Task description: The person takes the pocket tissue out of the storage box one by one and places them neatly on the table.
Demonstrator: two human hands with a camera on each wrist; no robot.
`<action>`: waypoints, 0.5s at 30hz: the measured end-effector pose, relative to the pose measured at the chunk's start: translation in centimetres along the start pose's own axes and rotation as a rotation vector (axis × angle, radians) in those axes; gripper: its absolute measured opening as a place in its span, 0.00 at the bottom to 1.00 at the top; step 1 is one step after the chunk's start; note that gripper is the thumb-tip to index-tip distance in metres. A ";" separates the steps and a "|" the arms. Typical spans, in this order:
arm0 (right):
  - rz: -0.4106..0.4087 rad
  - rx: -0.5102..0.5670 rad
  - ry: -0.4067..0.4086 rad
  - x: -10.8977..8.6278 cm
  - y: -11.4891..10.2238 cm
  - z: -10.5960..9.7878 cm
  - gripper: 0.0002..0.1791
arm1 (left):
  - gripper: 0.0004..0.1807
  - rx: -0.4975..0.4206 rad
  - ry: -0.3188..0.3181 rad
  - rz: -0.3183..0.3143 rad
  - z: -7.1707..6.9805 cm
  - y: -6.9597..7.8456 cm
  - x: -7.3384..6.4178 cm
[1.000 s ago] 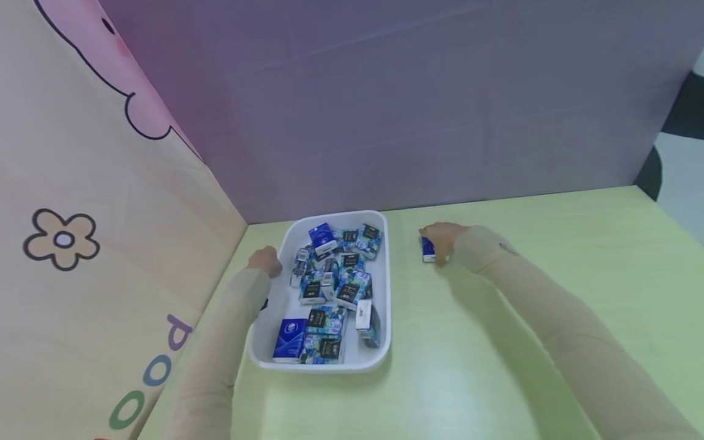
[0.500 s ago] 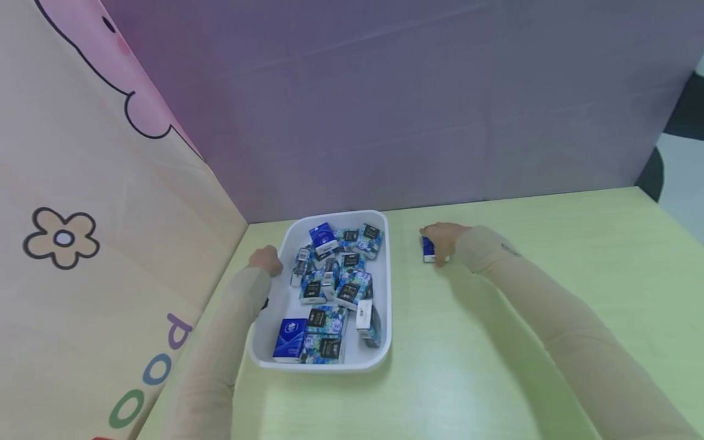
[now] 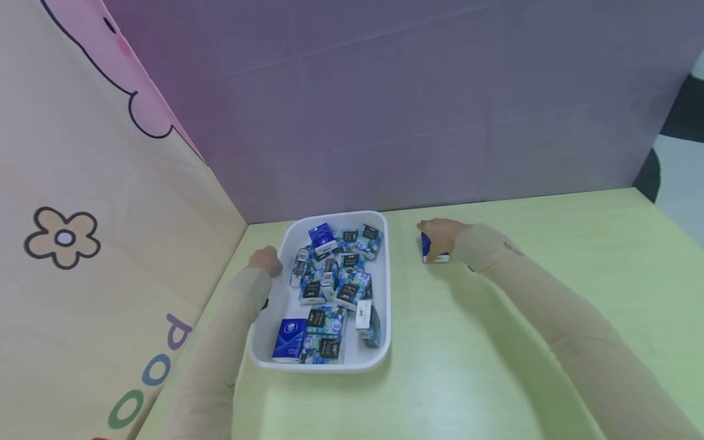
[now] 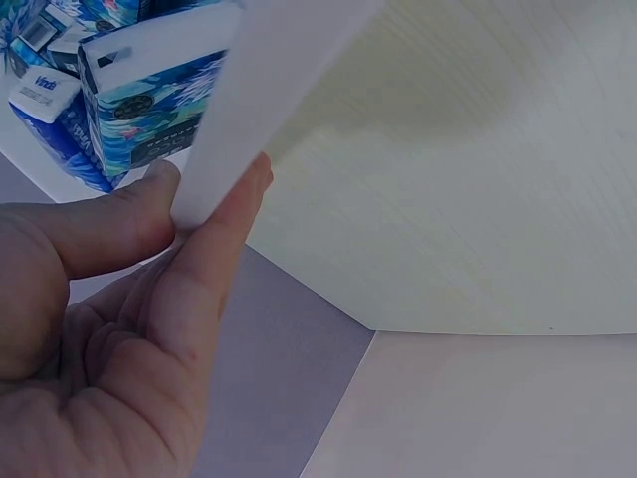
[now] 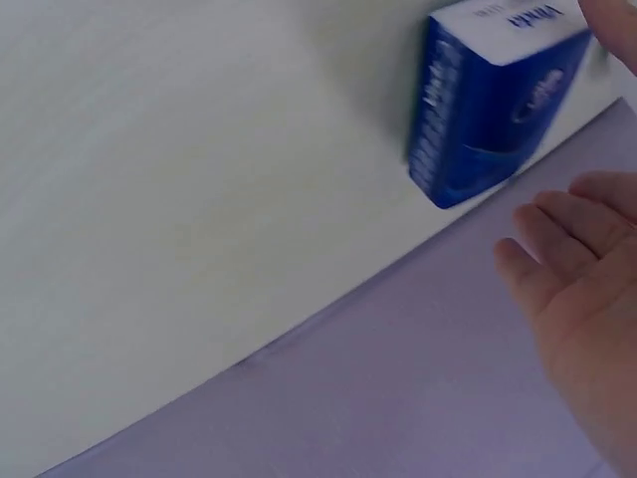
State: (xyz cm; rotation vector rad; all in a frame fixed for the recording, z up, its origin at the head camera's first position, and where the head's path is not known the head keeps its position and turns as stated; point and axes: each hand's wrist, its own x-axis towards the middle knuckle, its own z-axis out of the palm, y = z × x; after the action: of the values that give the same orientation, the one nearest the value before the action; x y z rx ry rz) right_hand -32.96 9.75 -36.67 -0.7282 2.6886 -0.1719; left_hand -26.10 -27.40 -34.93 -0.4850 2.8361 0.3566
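In the head view my left hand [image 3: 266, 261] is at the left rim of a white plastic tub [image 3: 387, 287]. The left wrist view shows its thumb inside and its fingers outside, pinching the tub wall [image 4: 284, 70]. Several tissue packs lie in the tub, among them a flower-patterned pack [image 4: 154, 105] near the thumb. On the table right of the tub is a dark blue tissue pack [image 5: 508, 105], white end up in the right wrist view. My right hand [image 3: 442, 237] is over it. In the right wrist view its fingers [image 5: 572, 239] are spread apart from the pack, and the thumb is near its white end.
The pale green table [image 3: 440, 366] meets a purple-grey backdrop [image 3: 385, 110] behind the tub. A printed cream panel [image 3: 110, 244] rises on the left. Inside the tub, a blue pack [image 3: 289, 338] lies at the front left and another blue pack [image 3: 322, 237] at the back.
The right hand has shifted slightly up and to the left in the head view, and its fingers show less over the blue pack. The left hand and the tub stay put.
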 end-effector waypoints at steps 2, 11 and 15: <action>-0.001 -0.009 -0.008 -0.3 -0.4 -0.6 0.50 | 0.15 -0.003 -0.001 0.001 0.0 0.0 -0.1; -0.046 -0.011 -0.008 -1.9 -2.8 -3.4 0.38 | 0.15 0.023 -0.001 0.012 0.0 0.1 -0.3; -0.124 -0.039 0.083 -2.3 -4.2 -3.9 0.32 | 0.16 0.033 0.008 0.016 -0.1 0.2 -0.5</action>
State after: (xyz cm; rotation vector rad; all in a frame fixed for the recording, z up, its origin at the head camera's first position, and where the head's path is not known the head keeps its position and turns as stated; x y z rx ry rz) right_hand -30.55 7.45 -31.47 -0.9190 2.7330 -0.1851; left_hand -25.68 -27.08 -34.68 -0.4591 2.8503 0.3114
